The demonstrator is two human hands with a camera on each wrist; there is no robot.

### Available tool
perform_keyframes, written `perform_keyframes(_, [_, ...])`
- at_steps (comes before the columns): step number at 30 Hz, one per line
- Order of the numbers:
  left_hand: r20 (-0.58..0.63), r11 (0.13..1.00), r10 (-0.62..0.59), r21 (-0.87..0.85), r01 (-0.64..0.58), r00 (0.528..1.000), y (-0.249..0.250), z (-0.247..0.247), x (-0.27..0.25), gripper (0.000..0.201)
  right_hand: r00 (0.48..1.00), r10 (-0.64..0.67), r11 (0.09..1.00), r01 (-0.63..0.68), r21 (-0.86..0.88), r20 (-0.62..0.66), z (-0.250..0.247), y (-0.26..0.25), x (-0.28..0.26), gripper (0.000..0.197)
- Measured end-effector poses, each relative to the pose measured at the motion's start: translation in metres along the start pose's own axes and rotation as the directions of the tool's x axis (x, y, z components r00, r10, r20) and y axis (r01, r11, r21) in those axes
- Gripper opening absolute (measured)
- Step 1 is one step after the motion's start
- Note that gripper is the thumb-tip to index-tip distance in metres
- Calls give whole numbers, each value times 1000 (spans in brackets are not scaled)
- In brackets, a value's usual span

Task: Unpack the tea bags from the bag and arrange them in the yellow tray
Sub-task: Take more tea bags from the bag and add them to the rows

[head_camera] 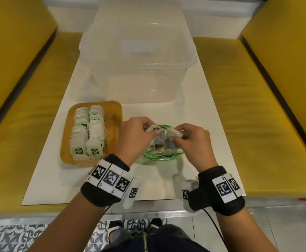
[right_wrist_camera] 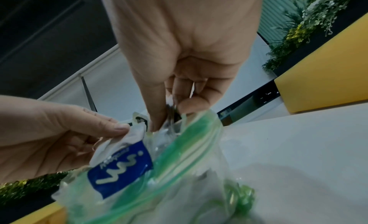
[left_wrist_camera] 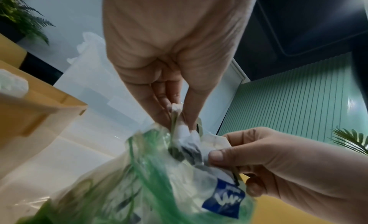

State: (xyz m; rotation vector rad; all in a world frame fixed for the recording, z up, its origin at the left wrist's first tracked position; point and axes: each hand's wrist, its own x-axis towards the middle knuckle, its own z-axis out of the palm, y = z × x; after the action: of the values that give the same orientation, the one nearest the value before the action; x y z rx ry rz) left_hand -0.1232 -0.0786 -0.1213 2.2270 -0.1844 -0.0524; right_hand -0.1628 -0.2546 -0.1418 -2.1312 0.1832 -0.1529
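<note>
Two rows of tea bags (head_camera: 86,131) with green tags lie in the yellow tray (head_camera: 115,128) at the table's left. To the right of the tray stands a clear zip bag (head_camera: 159,156) with a green rim and a blue label (right_wrist_camera: 121,164), holding more tea bags. Just above its mouth, both hands hold a crumpled clump of white tea bags (head_camera: 162,132). My left hand (head_camera: 153,131) pinches the clump's left side, by a green tag. My right hand (head_camera: 174,139) pinches the right side between thumb and fingers. The wrist views show both pinches on the clump (left_wrist_camera: 191,142) (right_wrist_camera: 137,133).
A large clear plastic box (head_camera: 137,60) stands behind the tray and the zip bag. The white table (head_camera: 203,124) is narrow, with yellow bench seats (head_camera: 248,115) on both sides. Its near edge lies under my wrists.
</note>
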Motion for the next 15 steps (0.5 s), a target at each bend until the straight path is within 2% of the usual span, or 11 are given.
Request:
perform_keyframes(4, [12, 1000, 21, -18, -21, 1000, -8, -4, -2, 16, 1000, 4, 998, -5, 66, 16, -3, -3, 1, 1])
perform_keyframes(9, [-26, 996, 26, -82, -28, 999, -11, -5, -4, 18, 996, 52, 994, -58, 97, 67, -6, -6, 4, 11])
perform_keyframes(12, [-12, 997, 13, -74, -13, 1000, -9, -6, -5, 22, 996, 43, 989, -53, 139, 72, -9, -11, 2, 7])
perform_keyframes(15, [11, 995, -1, -95, 2, 1000, -8, -7, -5, 20, 995, 60, 984, -72, 165, 80, -10, -13, 2, 13])
